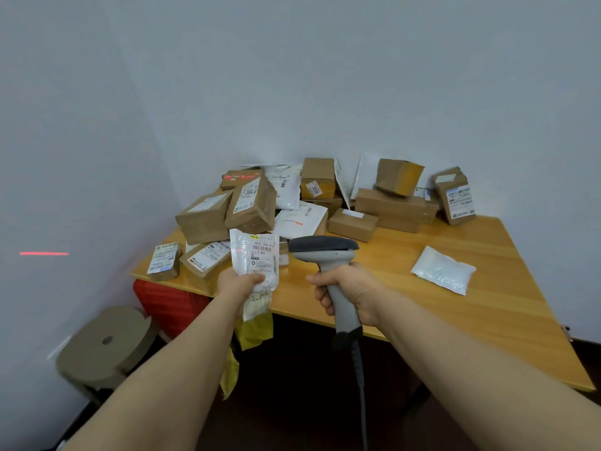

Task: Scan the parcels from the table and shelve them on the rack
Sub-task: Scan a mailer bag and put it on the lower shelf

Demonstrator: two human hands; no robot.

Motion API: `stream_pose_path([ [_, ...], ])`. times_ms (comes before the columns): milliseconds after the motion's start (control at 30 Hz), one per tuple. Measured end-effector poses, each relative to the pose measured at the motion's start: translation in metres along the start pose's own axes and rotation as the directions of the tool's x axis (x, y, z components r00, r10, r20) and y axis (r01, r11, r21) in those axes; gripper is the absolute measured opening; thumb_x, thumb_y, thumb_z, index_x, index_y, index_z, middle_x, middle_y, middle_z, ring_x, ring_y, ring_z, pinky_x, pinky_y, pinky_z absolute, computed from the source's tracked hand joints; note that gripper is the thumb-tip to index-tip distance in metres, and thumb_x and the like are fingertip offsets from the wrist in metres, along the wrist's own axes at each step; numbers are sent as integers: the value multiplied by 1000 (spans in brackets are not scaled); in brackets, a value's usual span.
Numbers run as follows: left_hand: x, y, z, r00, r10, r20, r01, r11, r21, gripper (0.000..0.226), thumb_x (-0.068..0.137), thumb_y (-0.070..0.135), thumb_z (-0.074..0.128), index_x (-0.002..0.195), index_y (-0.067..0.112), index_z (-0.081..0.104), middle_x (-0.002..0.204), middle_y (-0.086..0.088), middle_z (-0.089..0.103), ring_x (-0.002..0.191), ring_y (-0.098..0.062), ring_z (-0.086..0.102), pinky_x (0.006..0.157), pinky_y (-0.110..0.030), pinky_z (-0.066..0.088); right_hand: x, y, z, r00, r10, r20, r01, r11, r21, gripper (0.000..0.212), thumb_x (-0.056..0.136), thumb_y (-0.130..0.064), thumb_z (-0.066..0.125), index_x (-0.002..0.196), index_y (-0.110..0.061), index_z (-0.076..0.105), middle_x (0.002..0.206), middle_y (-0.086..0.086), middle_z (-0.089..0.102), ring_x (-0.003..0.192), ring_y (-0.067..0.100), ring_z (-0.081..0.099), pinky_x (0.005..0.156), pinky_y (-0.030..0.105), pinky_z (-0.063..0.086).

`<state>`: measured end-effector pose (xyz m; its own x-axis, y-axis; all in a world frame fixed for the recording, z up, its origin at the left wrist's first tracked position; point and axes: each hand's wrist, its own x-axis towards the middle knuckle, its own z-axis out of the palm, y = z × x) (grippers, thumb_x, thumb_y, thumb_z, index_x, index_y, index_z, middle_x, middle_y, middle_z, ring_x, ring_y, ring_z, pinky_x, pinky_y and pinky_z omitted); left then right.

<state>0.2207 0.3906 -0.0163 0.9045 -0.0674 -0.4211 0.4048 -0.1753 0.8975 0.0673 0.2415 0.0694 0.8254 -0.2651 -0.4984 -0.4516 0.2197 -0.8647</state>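
Left hand (240, 283) grips a white bagged parcel (257, 265) upright, label facing the camera. Right hand (349, 292) is wrapped around a grey scanner (328, 258) handle. Wooden table (487, 304) behind carries piled cardboard boxes (250, 203).

The left hand (239, 283) covers the lower middle of the white bag parcel (241, 252), and the small print on its label (264, 257) is too fine to read. The right hand (349, 292) swallows most of the handle of the scanner (325, 252); its cable (361, 385) runs off the bottom edge, as both forearms (162, 369) do. Flat white mailers (299, 219) lie half buried among the boxes (203, 219). A red thing (166, 304) sits mostly hidden under the table (406, 242); what it is I cannot tell. The stool (107, 340) is blurred
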Motion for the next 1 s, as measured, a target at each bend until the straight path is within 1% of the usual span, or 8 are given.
stream_pose_path([
  [67,2,0,-2,1000,4,0,-4,1000,-10,30,77,-4,73,103,6,63,108,-18,68,90,-33,67,85,-49,55,1,-2,1,1000,-9,9,9,1000,1,20,80,-7,72,66,-3,58,49,7,57,40,15,49,44,22,40],
  [233,8,0,-5,1000,21,0,-21,1000,-8,23,77,-3,73,86,13,59,99,-13,69,72,-24,66,66,-39,56,3,-6,4,1000,-8,14,8,1000,-5,21,80,-8,72,65,-4,58,48,7,57,38,14,49,42,20,41],
  [433,6,-3,-10,1000,22,-1,-22,998,-54,27,78,-6,69,101,7,61,94,-11,67,72,-24,64,67,-38,55,6,-5,9,1000,-19,16,19,1000,7,17,79,-7,73,71,-2,59,52,10,62,38,15,51,41,21,42],
  [533,-7,-5,-18,999,-38,28,42,988,-147,28,78,-12,56,100,4,58,83,-10,64,70,-25,63,55,-32,52,7,1,13,999,-29,31,29,1000,3,17,77,-7,76,79,-1,60,63,14,69,41,15,53,42,23,44],
  [667,-37,-29,-50,997,-77,24,80,978,-191,32,76,-14,55,104,-3,63,88,-13,67,77,-29,66,65,-37,56,7,22,33,998,-38,49,42,995,-87,16,73,-5,79,77,-2,63,71,14,70,47,14,57,45,25,46],
  [767,-69,-61,-100,995,-98,31,102,973,-209,29,78,-13,60,105,-2,66,88,-13,71,73,-25,69,55,-32,56,6,44,66,993,-5,120,22,990,-143,19,74,4,75,83,-4,61,78,17,69,50,17,60,46,27,47],
  [900,-121,-122,-181,982,-166,-85,139,956,-260,30,79,-9,68,108,-3,66,102,-21,70,93,-35,68,84,-49,55,-8,85,135,953,26,301,53,967,-250,18,71,13,71,79,-1,63,60,11,67,42,17,59,40,24,45],
  [1000,-168,-172,-239,945,-262,-196,196,933,-302,30,80,-7,68,110,-3,64,104,-20,70,96,-35,68,85,-50,55,-33,123,191,889,103,446,74,929,-362,20,69,13,72,79,-3,64,63,14,69,43,18,59,43,25,45],
])
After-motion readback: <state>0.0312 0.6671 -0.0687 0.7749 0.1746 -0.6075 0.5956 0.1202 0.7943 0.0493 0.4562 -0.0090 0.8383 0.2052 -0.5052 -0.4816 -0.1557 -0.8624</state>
